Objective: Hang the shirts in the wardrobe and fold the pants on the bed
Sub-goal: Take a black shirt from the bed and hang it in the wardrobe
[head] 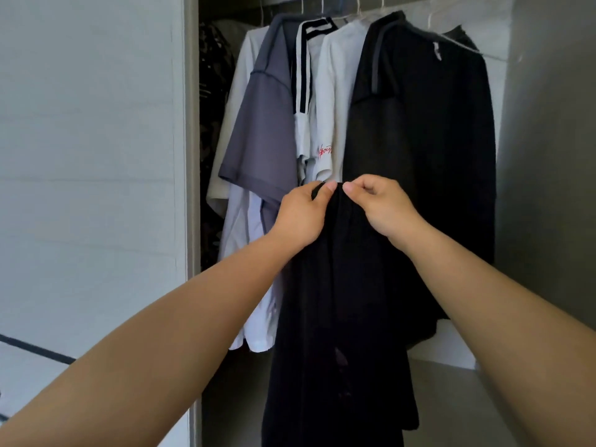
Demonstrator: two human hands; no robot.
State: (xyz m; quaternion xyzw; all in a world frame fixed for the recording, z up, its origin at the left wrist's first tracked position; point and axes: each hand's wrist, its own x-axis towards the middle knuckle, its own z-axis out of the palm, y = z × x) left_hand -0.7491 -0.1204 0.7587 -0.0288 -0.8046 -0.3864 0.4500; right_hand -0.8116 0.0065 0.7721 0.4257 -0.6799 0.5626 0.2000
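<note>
A black garment [338,317] hangs down in front of the open wardrobe, held up by its top edge. My left hand [303,214] pinches that edge between thumb and fingers. My right hand [380,204] pinches the same edge just to the right, the two thumbs almost touching. I cannot tell whether the garment is a shirt or pants. Behind it, several shirts hang on hangers: a grey polo [264,124], a white shirt with black stripes [306,91], a white shirt with red lettering [332,108] and a black shirt [429,140].
The white sliding wardrobe door [90,156] stands at the left. A white side panel [548,156] closes the wardrobe at the right. A pale shelf [451,398] lies at the wardrobe's bottom right, below the hanging shirts.
</note>
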